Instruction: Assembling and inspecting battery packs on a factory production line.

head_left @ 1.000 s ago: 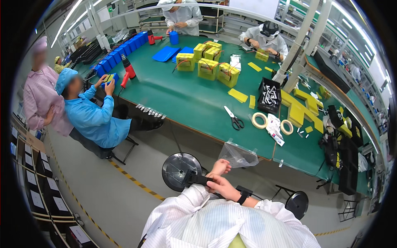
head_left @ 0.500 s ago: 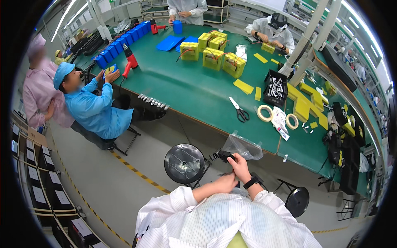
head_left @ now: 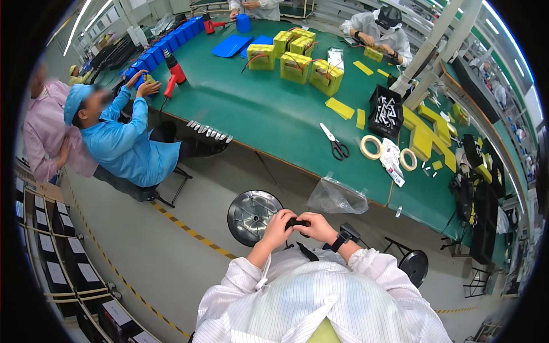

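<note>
In front of my body, over the floor near the table edge, both hands meet at a small black object point(head_left: 295, 222). My left hand point(head_left: 277, 230) has its fingers closed on its left end. My right hand point(head_left: 317, 226) grips the other end, fingers curled. Much of the object is hidden by the fingers, so its exact kind is unclear. A black device on a strap point(head_left: 346, 234) sits on my right wrist. Below the hands, a black strap-like strip point(head_left: 307, 251) lies against my white striped coat.
Before me stands a green table point(head_left: 246, 114) with scissors point(head_left: 334, 142), tape rolls point(head_left: 371, 147), a black bin of white parts point(head_left: 386, 113), yellow battery packs point(head_left: 295, 68) and heat guns point(head_left: 174, 74). Stools point(head_left: 255, 217) stand below. A blue-clad person point(head_left: 123, 140) sits left; others work at the far side.
My left hand has risen to meet the right at the black object, which has turned and is now mostly covered. Both hands moved left. The view has shifted slightly.
</note>
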Tool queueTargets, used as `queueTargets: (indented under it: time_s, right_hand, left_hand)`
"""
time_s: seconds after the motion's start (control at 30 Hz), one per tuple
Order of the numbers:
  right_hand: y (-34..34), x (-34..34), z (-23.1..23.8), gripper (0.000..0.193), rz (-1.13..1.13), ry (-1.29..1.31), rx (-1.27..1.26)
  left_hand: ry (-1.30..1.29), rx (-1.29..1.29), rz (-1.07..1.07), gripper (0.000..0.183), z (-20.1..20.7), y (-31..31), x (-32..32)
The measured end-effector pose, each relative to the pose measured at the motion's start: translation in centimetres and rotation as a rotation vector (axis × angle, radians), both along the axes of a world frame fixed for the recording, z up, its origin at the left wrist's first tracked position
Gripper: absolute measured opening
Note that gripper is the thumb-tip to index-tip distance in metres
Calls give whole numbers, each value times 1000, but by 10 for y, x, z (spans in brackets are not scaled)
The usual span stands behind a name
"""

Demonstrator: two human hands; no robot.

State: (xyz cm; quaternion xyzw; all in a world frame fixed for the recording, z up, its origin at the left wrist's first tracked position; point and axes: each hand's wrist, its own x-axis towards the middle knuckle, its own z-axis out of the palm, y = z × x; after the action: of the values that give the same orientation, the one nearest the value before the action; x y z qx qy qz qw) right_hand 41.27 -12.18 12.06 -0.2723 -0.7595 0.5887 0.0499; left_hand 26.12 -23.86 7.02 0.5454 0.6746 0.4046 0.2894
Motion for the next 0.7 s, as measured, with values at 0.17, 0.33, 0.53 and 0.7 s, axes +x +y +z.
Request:
queueTargets:
  time_s: [0.17,0.33,0.53,0.7]
  right_hand:
    - [10,-11,-30,16,-148,164,86]
    - [42,-16,-85,23,-327,21,225]
    - [62,-51,-127,28,-182,15,376]
    - [88,-59,-152,27,-146,-44,520]
  left_hand:
    - [12,87,350,26,-47,-19,-4]
    - [-275,-81,657,20,-56,-67,-17]
    - [-502,85,871,16,-68,-156,-1]
    - [-486,36,930,16,-15,-176,11]
